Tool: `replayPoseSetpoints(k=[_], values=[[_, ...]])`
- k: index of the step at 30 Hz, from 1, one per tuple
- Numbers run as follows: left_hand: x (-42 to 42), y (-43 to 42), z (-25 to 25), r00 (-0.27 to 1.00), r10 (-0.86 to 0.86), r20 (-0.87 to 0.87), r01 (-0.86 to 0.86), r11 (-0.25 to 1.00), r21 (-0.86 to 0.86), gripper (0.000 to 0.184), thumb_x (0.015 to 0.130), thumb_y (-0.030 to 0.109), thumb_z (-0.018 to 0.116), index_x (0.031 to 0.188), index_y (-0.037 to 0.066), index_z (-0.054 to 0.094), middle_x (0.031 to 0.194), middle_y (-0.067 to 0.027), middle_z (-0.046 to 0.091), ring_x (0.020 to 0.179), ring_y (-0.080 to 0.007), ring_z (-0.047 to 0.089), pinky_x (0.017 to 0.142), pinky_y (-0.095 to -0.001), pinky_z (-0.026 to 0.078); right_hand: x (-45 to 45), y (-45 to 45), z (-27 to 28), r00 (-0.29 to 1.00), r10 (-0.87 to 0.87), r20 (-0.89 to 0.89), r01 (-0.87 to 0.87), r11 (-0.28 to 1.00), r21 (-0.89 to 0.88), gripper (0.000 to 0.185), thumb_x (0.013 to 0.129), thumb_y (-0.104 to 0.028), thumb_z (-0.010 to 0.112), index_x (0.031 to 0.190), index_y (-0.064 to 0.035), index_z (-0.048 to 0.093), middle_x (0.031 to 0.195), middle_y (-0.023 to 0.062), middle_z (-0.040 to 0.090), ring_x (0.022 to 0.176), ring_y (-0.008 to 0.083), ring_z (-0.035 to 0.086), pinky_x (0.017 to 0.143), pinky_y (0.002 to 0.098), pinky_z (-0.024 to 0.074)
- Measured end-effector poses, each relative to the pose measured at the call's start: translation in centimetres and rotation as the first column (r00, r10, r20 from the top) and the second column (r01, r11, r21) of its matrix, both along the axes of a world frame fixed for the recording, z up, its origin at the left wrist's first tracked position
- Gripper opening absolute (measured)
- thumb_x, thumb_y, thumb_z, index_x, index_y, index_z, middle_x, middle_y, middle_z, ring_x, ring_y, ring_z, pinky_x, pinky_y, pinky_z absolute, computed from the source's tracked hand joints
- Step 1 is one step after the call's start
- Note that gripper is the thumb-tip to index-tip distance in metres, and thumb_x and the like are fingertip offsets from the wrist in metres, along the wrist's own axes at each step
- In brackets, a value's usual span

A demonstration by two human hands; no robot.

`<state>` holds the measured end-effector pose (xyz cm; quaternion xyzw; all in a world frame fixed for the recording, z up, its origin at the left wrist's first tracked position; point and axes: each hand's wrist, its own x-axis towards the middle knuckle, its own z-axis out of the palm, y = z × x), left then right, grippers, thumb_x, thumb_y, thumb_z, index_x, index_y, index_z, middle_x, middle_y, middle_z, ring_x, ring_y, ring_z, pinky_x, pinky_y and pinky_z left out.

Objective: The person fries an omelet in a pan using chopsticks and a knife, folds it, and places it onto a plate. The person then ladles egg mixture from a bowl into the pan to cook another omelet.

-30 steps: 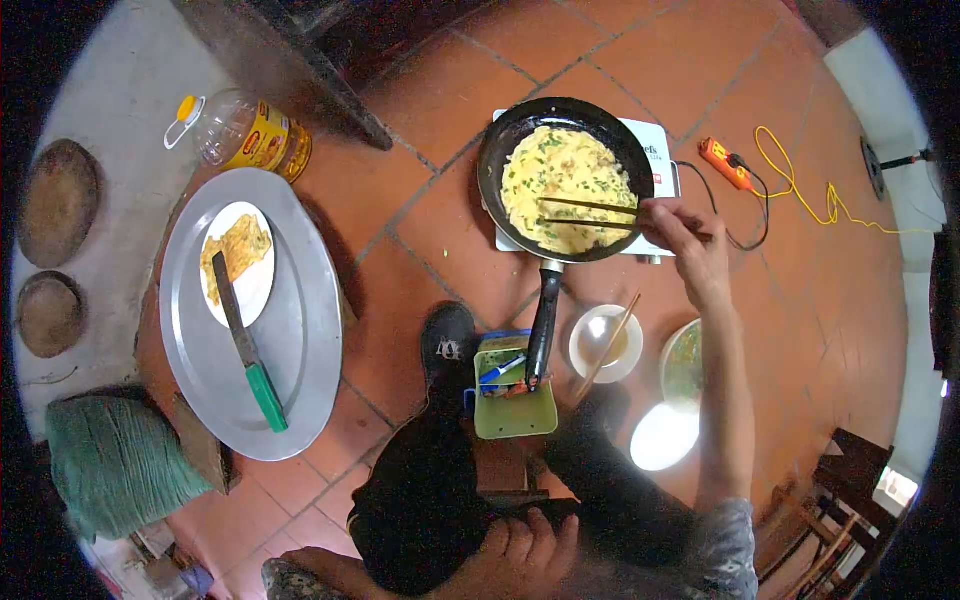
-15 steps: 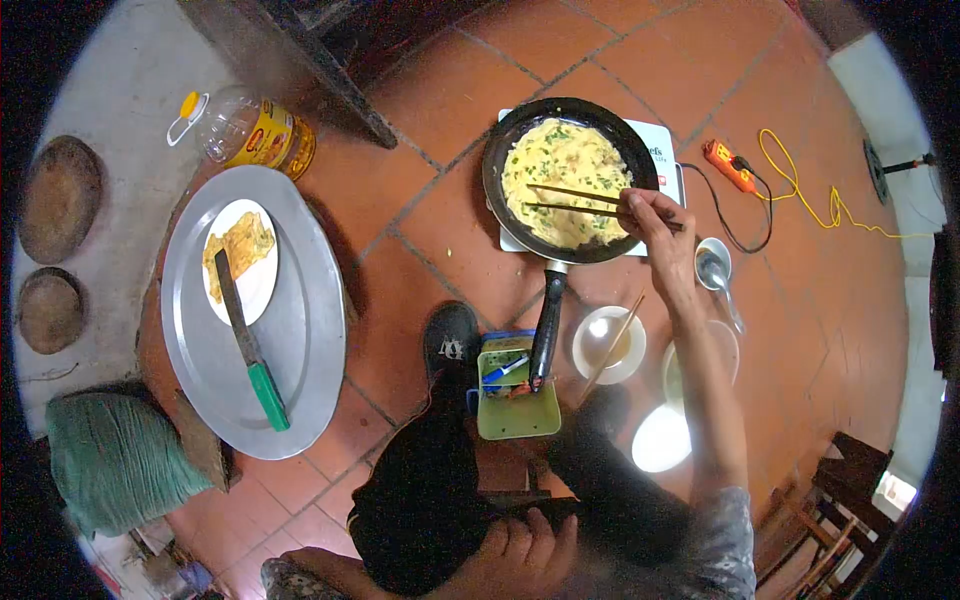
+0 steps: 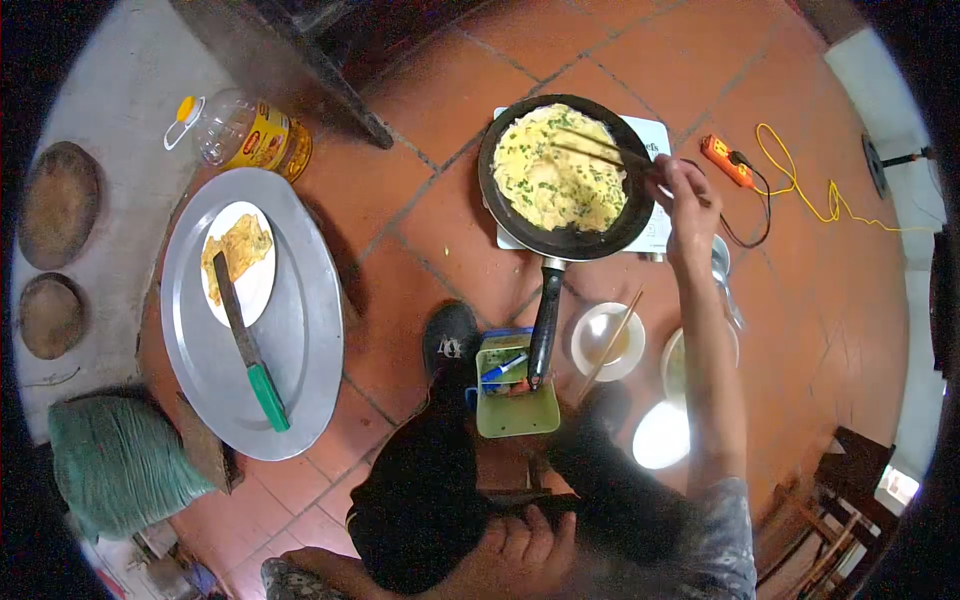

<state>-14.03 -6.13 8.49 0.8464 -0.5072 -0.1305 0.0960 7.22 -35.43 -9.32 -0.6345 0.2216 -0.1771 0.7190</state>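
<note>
Yellow egg (image 3: pixel 545 188) in the black pan (image 3: pixel 545 243), chopsticks (image 3: pixel 638 160) pinched in right-hand (image 3: pixel 688 212) fingers.
I'd nudge the edges gently, no tearing. Left hand (image 3: pixel 530 545) lies on the lap, palm hidden, can't tell its grip.

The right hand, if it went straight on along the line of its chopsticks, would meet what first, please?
Probably the egg mixture in the pan: the chopsticks in the right hand point across it, though depth is unclear and their tips may be touching it.
</note>
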Motion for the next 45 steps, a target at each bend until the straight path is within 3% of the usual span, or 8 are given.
replayPoseSetpoints(k=[5,8,14,18,20,28,41,45], values=[[1.5,-0.5,1.8,0.999,-0.041,-0.004,0.041,0.997,0.071,0.037,0.088,0.019,0.043,0.118,0.000,0.052,0.099,-0.0198,0.053,0.088,-0.0274,0.050,0.082,-0.0393,0.042,0.8,-2.9,-3.4,0.996,-0.049,0.073,0.054,0.997,-0.063,0.025,0.089,-0.017,0.055,0.096,0.0056,0.062,0.092,0.0096,0.062,0.084,0.0151,0.059,0.079,0.0289,0.0503],[-0.3,0.0,-0.3,0.997,-0.055,0.045,0.053,0.998,0.044,0.038,0.088,0.019,0.043,0.119,0.000,0.051,0.100,-0.0204,0.053,0.087,-0.0273,0.050,0.081,-0.0391,0.042,0.4,-3.7,-4.6,0.994,-0.059,0.087,0.065,0.995,-0.069,0.025,0.089,-0.017,0.056,0.096,0.0059,0.063,0.089,0.0084,0.062,0.080,0.0132,0.058,0.075,0.0257,0.0498],[-0.8,-0.1,-1.7,0.995,0.054,0.087,-0.046,0.994,-0.099,0.037,0.088,0.019,0.043,0.118,-0.001,0.049,0.099,-0.0219,0.053,0.085,-0.0278,0.050,0.080,-0.0391,0.042,-0.6,-3.9,-3.8,0.996,-0.084,0.040,0.089,0.989,-0.118,0.025,0.088,-0.016,0.057,0.095,0.0070,0.063,0.086,0.0088,0.062,0.078,0.0121,0.058,0.073,0.0247,0.0503],[0.0,-0.3,-0.5,0.996,0.033,0.084,-0.027,0.997,-0.072,0.036,0.089,0.019,0.043,0.117,-0.001,0.050,0.098,-0.0216,0.054,0.085,-0.0277,0.050,0.079,-0.0388,0.043,-0.9,-4.2,-3.8,0.992,-0.121,0.027,0.123,0.985,-0.118,0.024,0.087,-0.015,0.058,0.094,0.0073,0.063,0.086,0.0094,0.062,0.077,0.0123,0.058,0.072,0.0254,0.0513],[1.3,-0.6,1.2,1.000,-0.001,-0.014,0.001,1.000,0.021,0.036,0.088,0.019,0.043,0.117,-0.001,0.050,0.099,-0.0217,0.054,0.085,-0.0275,0.050,0.078,-0.0387,0.043,-1.1,-4.4,-3.5,0.994,-0.108,-0.006,0.107,0.986,-0.130,0.024,0.087,-0.016,0.059,0.095,0.0067,0.062,0.088,0.0096,0.062,0.080,0.0140,0.059,0.074,0.0259,0.0500],[1.1,-0.3,1.1,0.999,-0.027,-0.037,0.027,1.000,0.010,0.038,0.088,0.020,0.042,0.118,-0.002,0.051,0.099,-0.0221,0.054,0.085,-0.0271,0.050,0.077,-0.0382,0.043,-2.8,-4.4,1.6,0.991,-0.134,-0.018,0.132,0.988,-0.076,0.022,0.088,-0.016,0.057,0.094,0.0043,0.062,0.091,0.0096,0.063,0.085,0.0152,0.061,0.081,0.0290,0.0501],[1.3,-0.6,1.4,0.996,-0.037,-0.084,0.039,0.999,0.029,0.038,0.089,0.020,0.039,0.118,-0.003,0.051,0.102,-0.0233,0.054,0.086,-0.0282,0.051,0.079,-0.0396,0.043,-4.2,-4.8,4.7,0.975,0.000,-0.224,-0.062,0.961,-0.271,0.027,0.086,-0.022,0.060,0.093,0.0038,0.063,0.085,0.0085,0.064,0.078,0.0151,0.062,0.074,0.0279,0.0527],[-0.1,-0.3,-0.1,0.999,-0.026,-0.040,0.026,1.000,0.009,0.039,0.089,0.020,0.039,0.118,-0.002,0.051,0.102,-0.0236,0.054,0.087,-0.0285,0.051,0.079,-0.0400,0.043,-4.2,-4.8,4.2,0.974,0.028,-0.226,-0.080,0.971,-0.224,0.027,0.086,-0.022,0.060,0.093,0.0041,0.063,0.085,0.0089,0.064,0.078,0.0152,0.062,0.073,0.0275,0.0525]])
